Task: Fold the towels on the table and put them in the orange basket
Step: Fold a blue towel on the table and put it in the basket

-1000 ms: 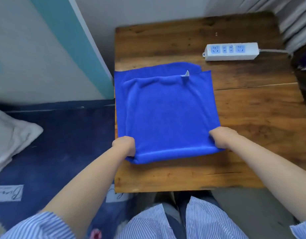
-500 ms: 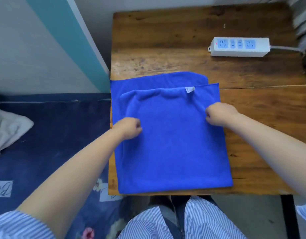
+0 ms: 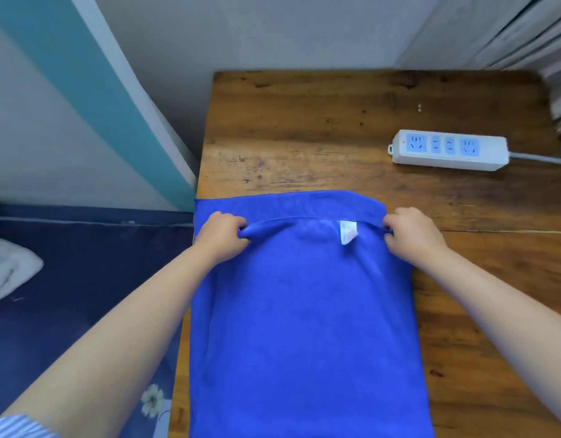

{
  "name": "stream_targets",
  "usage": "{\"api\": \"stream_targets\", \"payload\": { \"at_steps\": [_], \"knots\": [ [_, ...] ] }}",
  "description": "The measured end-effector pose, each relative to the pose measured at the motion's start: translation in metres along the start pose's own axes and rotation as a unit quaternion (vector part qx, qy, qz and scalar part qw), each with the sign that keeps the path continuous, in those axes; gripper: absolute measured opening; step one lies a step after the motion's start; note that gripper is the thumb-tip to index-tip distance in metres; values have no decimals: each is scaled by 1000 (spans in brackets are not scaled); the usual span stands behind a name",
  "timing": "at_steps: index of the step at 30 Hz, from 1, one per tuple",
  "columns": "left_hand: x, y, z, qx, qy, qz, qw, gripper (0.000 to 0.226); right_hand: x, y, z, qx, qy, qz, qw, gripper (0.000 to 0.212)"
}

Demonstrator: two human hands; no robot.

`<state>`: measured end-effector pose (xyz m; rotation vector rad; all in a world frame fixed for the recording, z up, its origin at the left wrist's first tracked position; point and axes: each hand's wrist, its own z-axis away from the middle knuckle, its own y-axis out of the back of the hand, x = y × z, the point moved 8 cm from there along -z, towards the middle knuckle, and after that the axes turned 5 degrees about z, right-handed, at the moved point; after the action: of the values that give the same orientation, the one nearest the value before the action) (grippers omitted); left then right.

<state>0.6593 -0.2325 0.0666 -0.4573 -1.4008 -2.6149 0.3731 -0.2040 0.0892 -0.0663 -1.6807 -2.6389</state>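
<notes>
A blue towel lies doubled over on the left half of the wooden table, reaching from mid-table to the bottom of the view. A small white label shows near the upper layer's far edge. My left hand pinches that upper layer's far left corner. My right hand pinches its far right corner. The far edge between my hands is drawn taut, and a strip of the lower layer shows beyond it. No orange basket is in view.
A white power strip with blue sockets lies at the right of the table, its cable running off right. A wall with a teal stripe stands at left. Dark blue bedding and a white cushion lie left of the table.
Both hands moved from the towel's near edge up to the upper layer's far corners and now pinch them. The camera tilted, so the towel sits lower in view.
</notes>
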Motion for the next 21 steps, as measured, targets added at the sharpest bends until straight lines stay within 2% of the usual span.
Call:
{"api": "stream_targets", "payload": {
  "at_steps": [2,6,9,13,18,21],
  "knots": [
    [1,5,2,-45,-8,84,995,44,-3,12,-2,-4,30,-70,997,15],
    [-11,28,15,-121,7,206,971,41,-9,34,-16,-46,44,-153,986,15],
    [-28,48,13,-68,44,289,954,45,-18,36,-34,-94,60,-137,984,13],
    [-52,52,1,42,87,208,973,38,-36,30,-55,-99,102,-114,983,6],
    [-56,33,-8,61,77,138,986,33,-54,17,-63,-140,145,-109,973,25],
    [-65,36,-11,102,102,189,971,28,-64,19,-61,-194,185,-112,957,33]
  ]
}}
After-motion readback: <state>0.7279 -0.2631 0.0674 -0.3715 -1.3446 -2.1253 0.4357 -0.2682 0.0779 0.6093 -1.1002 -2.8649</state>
